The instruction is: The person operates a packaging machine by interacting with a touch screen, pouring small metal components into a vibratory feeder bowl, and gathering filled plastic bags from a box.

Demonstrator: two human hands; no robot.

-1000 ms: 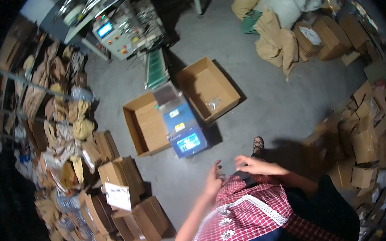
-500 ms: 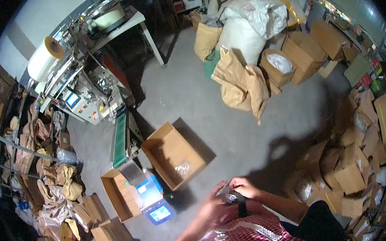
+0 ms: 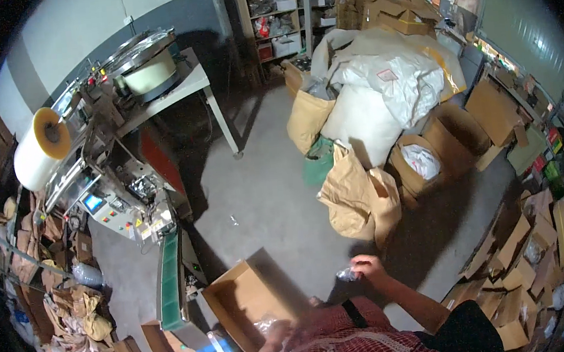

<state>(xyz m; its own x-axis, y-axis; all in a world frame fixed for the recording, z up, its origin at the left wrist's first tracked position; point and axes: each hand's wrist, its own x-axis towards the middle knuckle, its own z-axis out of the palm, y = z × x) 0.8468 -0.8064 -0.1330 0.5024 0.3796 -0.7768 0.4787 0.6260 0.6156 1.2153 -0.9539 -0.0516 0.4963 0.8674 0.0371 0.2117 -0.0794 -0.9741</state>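
Both hands grip small clear packets: right hand raised, left hand beside the open brown carton.

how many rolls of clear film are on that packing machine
1. A single big roll of clear film sits at the upper left end of the packing machine, left of the round feeder bowl. More rolls could be hidden behind the machine frame.

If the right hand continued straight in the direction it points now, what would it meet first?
Probably the crumpled brown paper sack just beyond the right hand, which holds a small clear packet. Depth is uncertain; bare floor lies between.
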